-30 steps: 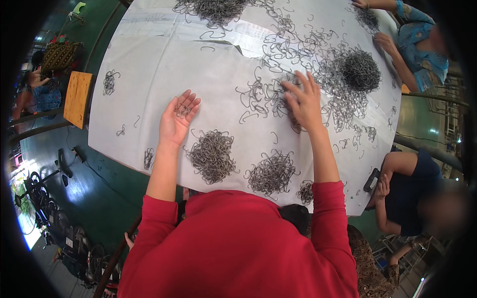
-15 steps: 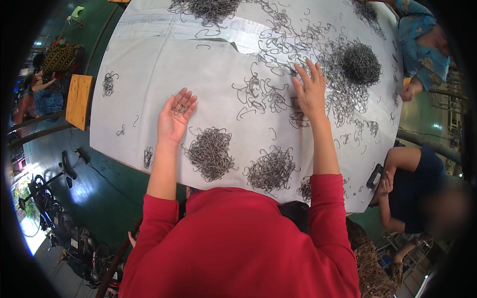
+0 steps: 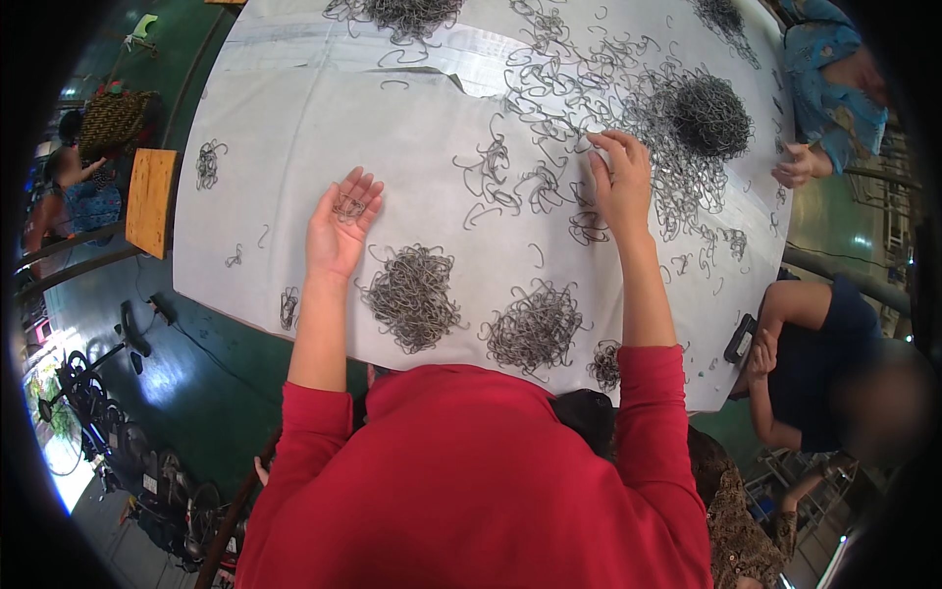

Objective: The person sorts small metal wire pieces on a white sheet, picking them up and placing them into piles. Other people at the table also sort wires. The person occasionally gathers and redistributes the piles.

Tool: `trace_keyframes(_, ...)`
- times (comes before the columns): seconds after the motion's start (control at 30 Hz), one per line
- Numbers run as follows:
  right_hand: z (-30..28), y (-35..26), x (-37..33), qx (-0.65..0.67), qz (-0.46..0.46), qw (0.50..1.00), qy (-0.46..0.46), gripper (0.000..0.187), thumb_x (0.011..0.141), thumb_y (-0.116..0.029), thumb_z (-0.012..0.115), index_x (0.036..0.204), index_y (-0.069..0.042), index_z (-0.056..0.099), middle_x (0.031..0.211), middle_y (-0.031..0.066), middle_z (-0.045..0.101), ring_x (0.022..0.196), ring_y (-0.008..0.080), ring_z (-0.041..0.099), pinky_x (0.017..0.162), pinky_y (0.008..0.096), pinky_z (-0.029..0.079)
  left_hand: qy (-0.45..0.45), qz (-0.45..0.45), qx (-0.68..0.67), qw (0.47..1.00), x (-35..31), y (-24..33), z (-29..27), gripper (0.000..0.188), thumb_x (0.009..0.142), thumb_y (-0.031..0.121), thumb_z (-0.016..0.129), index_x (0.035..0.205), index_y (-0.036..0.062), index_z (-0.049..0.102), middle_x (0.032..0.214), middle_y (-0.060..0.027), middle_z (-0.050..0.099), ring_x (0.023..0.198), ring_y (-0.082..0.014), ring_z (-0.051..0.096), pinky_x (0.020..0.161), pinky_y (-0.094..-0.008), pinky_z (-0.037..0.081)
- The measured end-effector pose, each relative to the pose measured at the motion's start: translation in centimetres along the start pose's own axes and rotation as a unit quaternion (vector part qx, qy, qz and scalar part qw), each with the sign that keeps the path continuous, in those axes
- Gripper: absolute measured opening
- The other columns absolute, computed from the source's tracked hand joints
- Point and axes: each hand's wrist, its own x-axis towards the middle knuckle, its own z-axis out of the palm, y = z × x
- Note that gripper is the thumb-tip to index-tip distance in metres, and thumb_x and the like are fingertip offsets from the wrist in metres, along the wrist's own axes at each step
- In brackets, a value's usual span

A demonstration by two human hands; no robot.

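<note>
My left hand (image 3: pixel 337 236) is palm up over the white-covered table (image 3: pixel 285 147), with a few small bent wire hooks (image 3: pixel 349 207) lying across its fingers. Farther right, my right hand (image 3: pixel 622 191) hovers palm down at the edge of the scattered wire hooks (image 3: pixel 559 83), its thumb and fingers curved and apart. Nothing shows between those fingers, though their undersides are hidden. Close to my body sit two heaps of hooks, a left heap (image 3: pixel 412 299) and a right heap (image 3: pixel 535 329).
A dense dark mound of hooks (image 3: pixel 708 113) stands at the right, another heap (image 3: pixel 407 15) at the far edge. Co-workers line the right side: a patterned blue sleeve (image 3: pixel 834 98) and a person in dark clothing (image 3: pixel 824 363). A wooden bench (image 3: pixel 152 201) adjoins the left edge.
My right hand has drawn slightly nearer, its fingers curling more. My left hand stays nearly in place, still carrying its hooks. The blue-sleeved person's hand has shifted at the table's right edge.
</note>
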Motion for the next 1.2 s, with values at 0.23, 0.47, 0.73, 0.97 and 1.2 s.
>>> trace_keyframes(0.23,1.0,-3.0,1.8,-0.057,0.042,0.989,-0.13,0.012,0.074,-0.022,0.067,0.081,-0.013,0.065,0.079,0.0008,0.059,0.084,0.0202,0.054,0.075,0.0392,0.036,-0.008,0.001,-0.004,1.0,0.0,0.0,-0.3,0.037,0.094,0.018,0.039,0.12,-0.0076,0.045,0.113,-0.0173,0.055,0.11,-0.0286,0.052,0.093,-0.0366,0.046)
trace_keyframes(0.47,1.8,-2.6,4.1,-0.025,0.089,0.95,-0.299,0.018,0.075,-0.021,0.062,0.078,-0.003,0.063,0.075,0.0092,0.061,0.071,0.0239,0.056,0.063,0.0372,0.04,-0.014,0.006,0.004,1.0,-0.3,0.0,0.3,0.038,0.094,0.019,0.038,0.12,-0.0077,0.044,0.112,-0.018,0.054,0.109,-0.0293,0.052,0.092,-0.0365,0.046)
trace_keyframes(0.73,-6.1,-3.0,-1.6,0.307,0.242,0.784,-0.483,0.013,0.081,-0.021,0.058,0.078,-0.008,0.056,0.069,-0.0056,0.048,0.064,0.0062,0.041,0.058,0.0214,0.035,-0.033,0.011,-0.009,0.999,0.0,-0.2,-0.4,0.038,0.094,0.02,0.037,0.119,-0.0083,0.045,0.113,-0.0191,0.054,0.108,-0.0306,0.053,0.091,-0.0371,0.047)
trace_keyframes(0.97,-7.2,-5.1,-7.7,0.318,0.218,0.763,-0.519,0.012,0.085,-0.011,0.056,0.091,-0.002,0.062,0.076,-0.0022,0.056,0.07,0.0064,0.049,0.063,0.0225,0.042,-0.037,0.014,-0.003,0.999,0.1,-0.2,-0.3,0.038,0.094,0.02,0.038,0.118,-0.0084,0.045,0.113,-0.019,0.054,0.109,-0.0309,0.053,0.091,-0.0375,0.047)
trace_keyframes(1.2,-2.7,-3.4,-2.0,0.39,0.317,0.776,-0.38,0.031,0.088,-0.012,0.05,0.118,-0.006,0.054,0.073,0.0016,0.058,0.057,0.0053,0.048,0.05,0.0193,0.035,-0.048,0.005,-0.01,0.999,0.2,-0.1,-0.6,0.038,0.093,0.018,0.04,0.12,-0.0081,0.044,0.114,-0.0181,0.053,0.111,-0.0295,0.051,0.094,-0.0371,0.046)
